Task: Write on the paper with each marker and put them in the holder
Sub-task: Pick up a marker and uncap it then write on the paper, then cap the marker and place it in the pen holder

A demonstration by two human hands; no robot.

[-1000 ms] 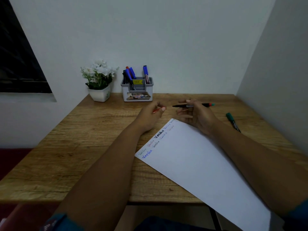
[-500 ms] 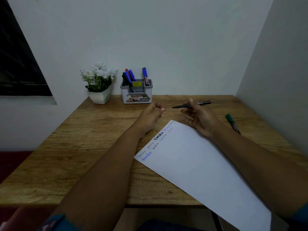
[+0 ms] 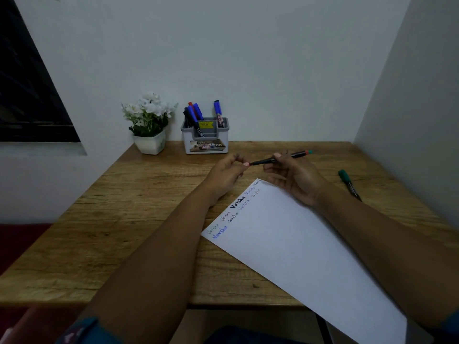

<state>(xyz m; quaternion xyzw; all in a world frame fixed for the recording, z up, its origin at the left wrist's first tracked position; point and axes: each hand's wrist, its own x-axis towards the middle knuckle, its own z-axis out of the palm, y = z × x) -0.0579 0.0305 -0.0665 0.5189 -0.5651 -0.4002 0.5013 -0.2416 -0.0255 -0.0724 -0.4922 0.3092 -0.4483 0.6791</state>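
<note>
My right hand grips a thin dark marker level above the table, its red-and-teal end pointing right. My left hand is pinched shut at the marker's left tip; the small cap it holds is hidden in the fingers. The white paper lies slanted under my right forearm, with several coloured words along its top left edge. The grey holder stands at the back with several blue, red and black markers in it. A green marker lies on the table to the right.
A white pot of white flowers stands left of the holder. The wooden table fits into a corner, with walls behind and on the right. A dark window is at the far left.
My hands have drawn together. The marker's left tip now meets my left fingertips, where a gap lay between them before. An orange cap showed in the left fingers one second ago.
</note>
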